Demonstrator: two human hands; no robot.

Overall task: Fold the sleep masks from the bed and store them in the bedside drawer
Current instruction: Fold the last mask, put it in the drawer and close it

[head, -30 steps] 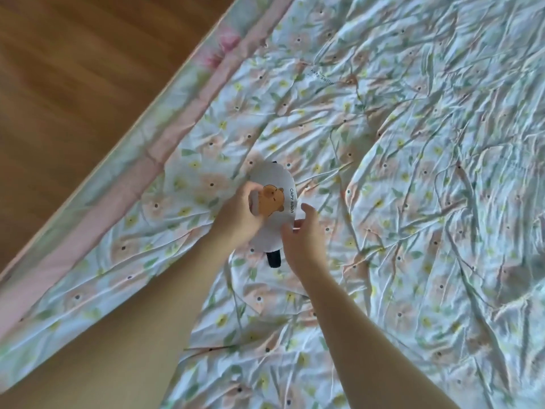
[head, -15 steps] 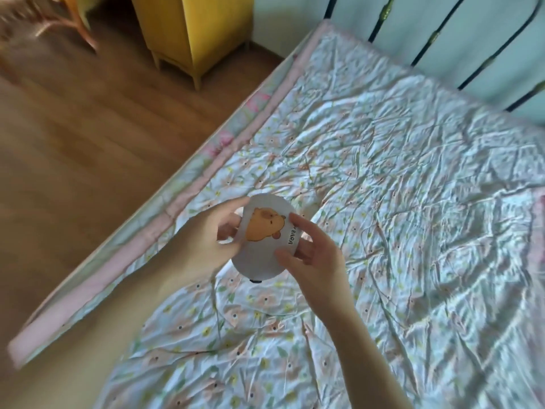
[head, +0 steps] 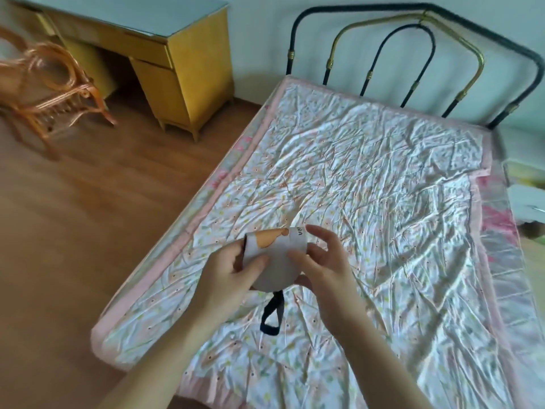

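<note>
You have the sleep mask [head: 272, 258] lifted clear of the bed [head: 383, 178], folded over on itself so the orange cartoon print sits at the top edge and the white side faces you. Its dark strap [head: 272, 315] hangs loose below in a loop, which suggests the fold isn't tidied yet and the strap wants tucking in before storage.

Your left hand [head: 227, 276] pinches the left edge, thumb on the front and fingers behind, likely to keep the folded layers from springing apart. Your right hand [head: 321, 261] closes on the right side, thumb on the face, one finger under the bottom edge, the other fingers loosely spread above. Both grips are shut on the mask, lightly, as the fabric is barely creased.

Both forearms reach out over the near end of the bed, palms turned toward each other. Beyond, a yellow desk [head: 177, 63] with drawers stands beside the head of the bed on the left; which drawer is meant I can't tell.
</note>
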